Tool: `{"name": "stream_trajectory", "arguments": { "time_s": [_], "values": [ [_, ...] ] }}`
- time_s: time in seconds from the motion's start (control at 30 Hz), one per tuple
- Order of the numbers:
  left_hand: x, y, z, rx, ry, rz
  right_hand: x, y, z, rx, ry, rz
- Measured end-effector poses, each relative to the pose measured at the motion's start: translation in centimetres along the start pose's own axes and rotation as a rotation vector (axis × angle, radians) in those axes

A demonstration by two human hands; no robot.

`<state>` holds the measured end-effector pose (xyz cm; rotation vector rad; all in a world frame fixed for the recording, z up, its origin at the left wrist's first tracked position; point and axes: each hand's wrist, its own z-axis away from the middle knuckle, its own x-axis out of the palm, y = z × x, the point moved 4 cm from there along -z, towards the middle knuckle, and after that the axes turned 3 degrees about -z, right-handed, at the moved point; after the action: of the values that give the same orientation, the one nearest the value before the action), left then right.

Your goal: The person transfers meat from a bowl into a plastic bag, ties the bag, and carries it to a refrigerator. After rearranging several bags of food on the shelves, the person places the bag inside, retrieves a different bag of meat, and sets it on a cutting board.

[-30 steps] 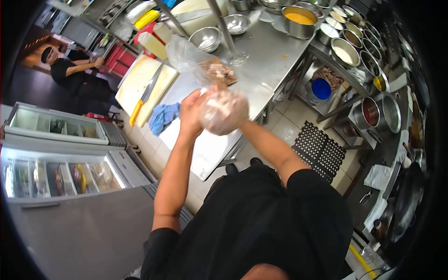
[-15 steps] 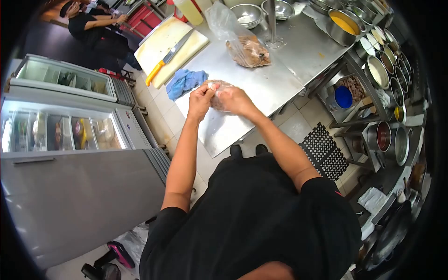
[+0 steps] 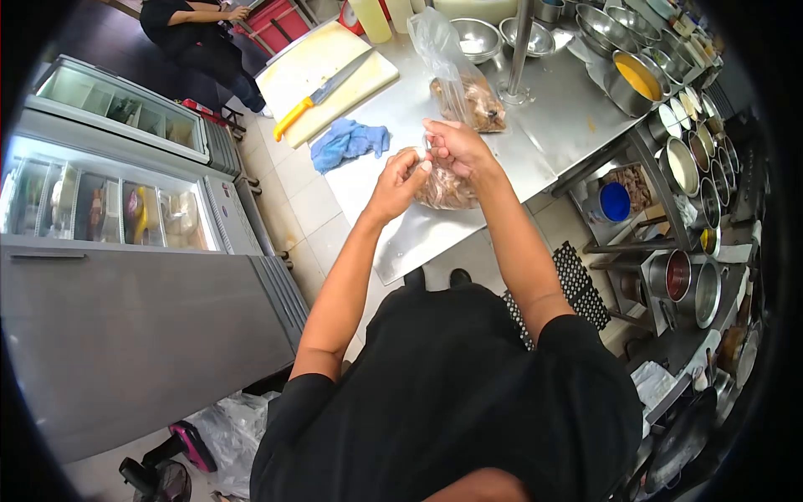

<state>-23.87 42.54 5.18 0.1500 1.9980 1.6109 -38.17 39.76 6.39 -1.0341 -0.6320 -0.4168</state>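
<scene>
Over the steel table (image 3: 418, 243), my left hand (image 3: 396, 185) pinches the gathered neck of a clear plastic bag (image 3: 447, 191) with brownish contents. My right hand (image 3: 458, 149) has its fingers closed on the same neck from the other side. The bag's full part rests on the table below the hands. Just beyond stands a second clear bag (image 3: 475, 102), also with brown contents, its loose top upright. A blue cloth (image 3: 347, 143) lies crumpled to the left.
A cutting board (image 3: 361, 82) holds a yellow-handled knife (image 3: 322, 94). Metal bowls (image 3: 476, 38) and a pot of orange liquid (image 3: 633, 84) stand behind. Glass-topped freezers (image 3: 117, 213) are at the left, pot shelves at the right. A person (image 3: 196, 42) stands at the upper left.
Both hands and the held bag have shifted right in view. My right hand has turned and risen above the bag's neck, showing more of the bag. The camera view has shifted too.
</scene>
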Motion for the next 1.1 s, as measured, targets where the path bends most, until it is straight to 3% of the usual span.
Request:
{"name": "stream_trajectory", "arguments": {
  "time_s": [0.03, 0.1, 0.17, 0.2, 0.23, 0.27, 0.33, 0.4, 0.47, 0.53, 0.63, 0.67, 0.97, 1.07, 1.1],
  "values": [
    [0.3, -1.1, 0.2, -0.159, -0.075, 0.169, -0.4, 0.0, 0.1, -0.05, 0.073, 0.09],
    [1.9, -2.1, 1.0, -0.139, -0.039, 0.148, -1.3, 0.3, 1.7, -0.238, 0.105, 0.31],
    [2.3, -0.6, 1.1, -0.093, 0.039, 0.122, -3.2, 2.1, 2.7, -0.421, 0.15, 0.345],
    [2.2, 0.4, 1.6, -0.075, 0.076, 0.119, -3.2, 3.1, 3.7, -0.507, 0.257, 0.404],
    [2.5, 0.3, 1.4, -0.047, 0.064, 0.214, -3.3, 4.6, 4.0, -0.776, 0.197, 0.392],
    [2.8, -0.2, 1.2, -0.016, 0.043, 0.312, -2.9, 5.4, 4.8, -0.825, 0.155, 0.474],
    [3.1, -0.7, 0.6, 0.003, 0.007, 0.258, -2.6, 6.1, 5.0, -0.824, 0.238, 0.506],
    [3.1, -0.7, 0.4, 0.161, 0.068, -0.129, -2.1, 5.6, 5.3, -0.873, 0.34, 0.497],
    [3.1, 1.8, 0.7, 0.169, 0.105, -0.025, -2.3, 5.4, 4.6, -0.889, 0.323, 0.627],
    [2.9, 2.0, 1.2, 0.243, 0.156, -0.155, -0.9, 4.6, 6.0, -0.912, 0.31, 0.751],
    [3.2, 2.4, 1.7, 0.144, 0.123, -0.139, -0.6, 4.6, 6.6, -0.914, 0.331, 0.813],
    [3.4, 1.7, 1.6, 0.144, 0.092, -0.181, -0.2, 4.4, 6.9, -0.997, 0.348, 1.012],
    [3.9, 3.4, 2.1, 0.12, 0.141, -0.229, -1.2, 5.5, 6.3, -1.038, 0.364, 0.838],
    [4.2, 1.9, 2.0, 0.119, 0.121, -0.266, -0.7, 5.1, 6.6, -1.191, 0.43, 1.0],
    [4.3, 1.7, 1.9, 0.134, 0.136, -0.262, -0.9, 5.2, 6.3, -1.15, 0.453, 0.976]
  ]
}}
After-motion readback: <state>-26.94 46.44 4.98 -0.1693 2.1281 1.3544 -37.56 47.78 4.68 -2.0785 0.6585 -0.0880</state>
